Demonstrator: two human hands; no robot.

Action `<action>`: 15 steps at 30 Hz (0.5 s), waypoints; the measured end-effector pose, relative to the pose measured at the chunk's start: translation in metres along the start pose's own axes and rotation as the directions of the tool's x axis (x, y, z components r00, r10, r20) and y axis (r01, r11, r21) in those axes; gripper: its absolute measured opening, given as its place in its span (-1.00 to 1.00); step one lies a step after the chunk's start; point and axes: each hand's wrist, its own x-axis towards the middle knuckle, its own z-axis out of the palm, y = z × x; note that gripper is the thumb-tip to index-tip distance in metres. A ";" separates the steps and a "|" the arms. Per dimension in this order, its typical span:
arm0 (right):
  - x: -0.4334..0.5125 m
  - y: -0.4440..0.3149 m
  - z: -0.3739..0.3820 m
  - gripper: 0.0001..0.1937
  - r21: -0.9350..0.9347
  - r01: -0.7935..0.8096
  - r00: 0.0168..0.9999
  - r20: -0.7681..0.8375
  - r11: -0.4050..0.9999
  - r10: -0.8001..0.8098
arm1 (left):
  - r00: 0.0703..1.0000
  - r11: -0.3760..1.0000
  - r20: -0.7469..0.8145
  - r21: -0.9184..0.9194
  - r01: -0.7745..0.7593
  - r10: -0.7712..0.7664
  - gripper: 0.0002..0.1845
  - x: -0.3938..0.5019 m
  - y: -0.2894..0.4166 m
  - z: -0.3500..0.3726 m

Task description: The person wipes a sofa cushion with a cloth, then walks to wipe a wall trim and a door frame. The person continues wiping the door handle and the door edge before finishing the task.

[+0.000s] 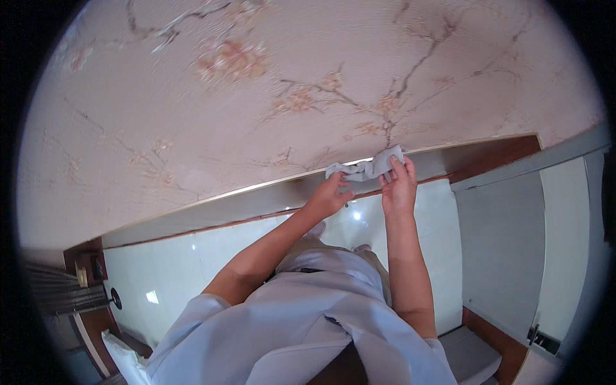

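Observation:
A crumpled light-grey cloth [365, 168] stretches between my two hands, against the lower part of a wall with floral wallpaper [231, 120]. My left hand [329, 195] pinches the cloth's left end, its wrist bent inward. At the right end, my right hand [400, 187] grips the cloth between thumb and fingers, palm side partly in view. Behind the cloth runs a pale ledge edge [269, 183], with a grey panel [231, 211] below it. Whether the cloth touches the wall is hard to tell.
Pale glossy floor tiles [183, 264] lie below me. A grey-white door [500, 240] with a dark latch [544, 339] stands at right, near a grey cushioned seat [469, 353]. Dark curtains [67, 286] hang at far left, beside a small round black object [115, 298].

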 end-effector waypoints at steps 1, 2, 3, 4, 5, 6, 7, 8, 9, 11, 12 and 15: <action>-0.002 0.003 0.002 -0.78 -0.034 -0.028 1.000 0.013 0.999 0.029 | 1.000 0.999 -0.014 0.040 0.027 -0.026 -0.51 -0.003 -0.002 -0.002; -0.005 0.008 0.004 -0.77 -0.067 -0.055 0.998 0.025 0.996 0.057 | 0.998 0.998 -0.035 0.049 0.044 -0.042 -0.53 -0.007 -0.007 -0.005; -0.007 0.015 0.004 -0.76 -0.097 -0.079 0.996 0.038 0.992 0.083 | 0.998 0.998 -0.057 0.044 0.036 -0.033 -0.55 -0.013 -0.015 -0.008; -0.008 0.024 0.003 -0.74 -0.121 -0.110 0.989 0.086 0.986 0.121 | 0.994 0.995 -0.087 0.068 0.069 -0.063 -0.58 -0.021 -0.026 -0.012; -0.009 0.033 0.000 -0.72 -0.143 -0.136 0.979 0.134 0.980 0.156 | 0.991 0.994 -0.116 0.078 0.077 -0.067 -0.61 -0.031 -0.040 -0.020; -0.009 0.042 -0.003 -0.70 -0.164 -0.160 0.966 0.179 0.973 0.189 | 0.988 0.997 -0.148 0.066 0.049 -0.039 -0.64 -0.041 -0.055 -0.029; -0.009 0.053 -0.006 -0.72 -0.182 -0.184 0.956 0.193 0.966 0.219 | 0.979 0.977 -0.174 0.165 0.136 -0.107 -0.66 -0.050 -0.072 -0.040; -0.009 0.065 -0.009 -0.74 -0.202 -0.207 0.946 0.207 0.957 0.248 | 0.968 0.953 -0.208 0.236 0.190 -0.141 -0.69 -0.059 -0.088 -0.053; -0.008 0.076 -0.012 -0.76 -0.220 -0.237 0.936 0.209 0.946 0.283 | 0.954 0.921 -0.244 0.303 0.244 -0.172 -0.71 -0.068 -0.103 -0.063; -0.003 0.091 -0.014 -0.64 -0.266 -0.340 0.908 0.159 0.902 0.389 | 0.896 0.954 -0.349 0.019 0.300 -0.275 -0.78 -0.081 -0.124 -0.080; -0.004 0.100 -0.013 -0.61 -0.283 -0.394 0.896 0.095 0.874 0.434 | 0.830 0.912 -0.380 -0.136 0.387 -0.409 -0.80 -0.085 -0.128 -0.086; -0.010 0.112 -0.004 -0.55 -0.315 -0.497 0.854 -0.014 0.808 0.520 | 0.768 0.892 -0.467 -0.327 0.312 -0.439 -0.81 -0.093 -0.118 -0.096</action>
